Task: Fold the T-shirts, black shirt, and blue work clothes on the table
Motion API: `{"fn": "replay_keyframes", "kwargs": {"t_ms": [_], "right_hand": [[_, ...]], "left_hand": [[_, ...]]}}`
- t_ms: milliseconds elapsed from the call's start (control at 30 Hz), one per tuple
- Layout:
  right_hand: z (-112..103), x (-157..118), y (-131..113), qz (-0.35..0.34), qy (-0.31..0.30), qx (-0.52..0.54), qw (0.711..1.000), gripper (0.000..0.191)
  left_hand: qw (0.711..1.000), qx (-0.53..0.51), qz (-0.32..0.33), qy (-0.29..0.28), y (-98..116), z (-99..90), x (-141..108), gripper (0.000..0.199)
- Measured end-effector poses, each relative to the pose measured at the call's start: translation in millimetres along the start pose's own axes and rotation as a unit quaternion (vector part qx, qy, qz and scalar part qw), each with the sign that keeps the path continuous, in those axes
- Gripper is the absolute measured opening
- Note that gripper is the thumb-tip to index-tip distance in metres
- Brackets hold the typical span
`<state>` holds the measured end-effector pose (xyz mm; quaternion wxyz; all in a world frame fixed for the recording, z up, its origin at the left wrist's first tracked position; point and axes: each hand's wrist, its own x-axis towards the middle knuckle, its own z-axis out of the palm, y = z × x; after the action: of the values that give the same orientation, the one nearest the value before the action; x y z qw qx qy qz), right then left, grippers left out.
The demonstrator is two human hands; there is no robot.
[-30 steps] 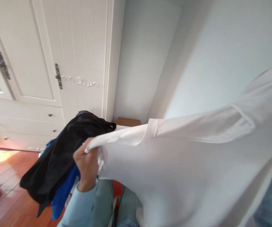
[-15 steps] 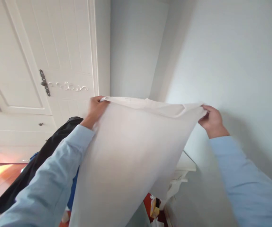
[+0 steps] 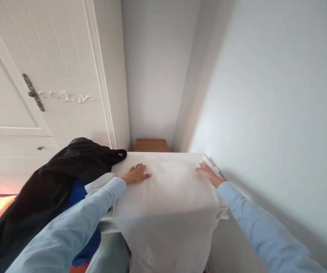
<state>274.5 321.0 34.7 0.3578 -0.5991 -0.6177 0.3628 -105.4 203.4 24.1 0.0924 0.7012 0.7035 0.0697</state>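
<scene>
Pale paint covers the wall (image 3: 280, 94) at our right, and a cream wardrobe (image 3: 58, 53) stands at our left. Below them, a white table (image 3: 131, 156) fills the space before us. Black fabric, a dark garment (image 3: 46, 189), lies over the table's left end and hangs down past it, with some blue cloth (image 3: 78, 193) beneath. Our white cloth (image 3: 169, 201) is spread over the middle of the table, its near part dropping over the front edge. Beyond the far edge sits a brown box (image 3: 152, 145).

Our left hand (image 3: 136, 174) lies palm down near the cloth's far left corner, its fingers (image 3: 139, 166) spread wide and apparently pinching nothing. Our right hand (image 3: 209, 173) touches the far right corner with bent fingers; we cannot tell whether they grip the fabric. White on white, the cloth's left border is hard to make out.

We judge the step in hand to be laying the cloth flat and smoothing its far end. The next move seems to call for light, even pressure outward, keeping both far corners level so the hanging part does not drag the rest off.
</scene>
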Motion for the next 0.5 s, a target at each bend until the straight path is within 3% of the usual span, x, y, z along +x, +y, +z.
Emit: {"fn": "replay_keyframes", "kwargs": {"t_ms": [100,200,300,500], "right_hand": [[15.4,-14.0,19.9,-0.047,-0.047,-0.056,0.996,0.028],[25.1,-31.4,40.0,-0.162,-0.062,-0.181,0.968,0.031],[26.5,-42.1,52.2,-0.259,-0.043,-0.306,0.915,0.036],[7.7,-48.3,31.0,-0.256,-0.037,-0.275,0.926,0.015]], "left_hand": [[0.998,0.042,0.002,0.040,-3.2,31.3,-2.6,0.069],[0.993,0.038,0.008,0.107,-6.5,42.3,-3.2,0.063],[0.992,-0.017,0.001,0.127,-4.9,36.3,-7.2,0.048],[0.989,-0.076,-0.059,0.109,11.2,10.3,-27.8,0.032]]}}
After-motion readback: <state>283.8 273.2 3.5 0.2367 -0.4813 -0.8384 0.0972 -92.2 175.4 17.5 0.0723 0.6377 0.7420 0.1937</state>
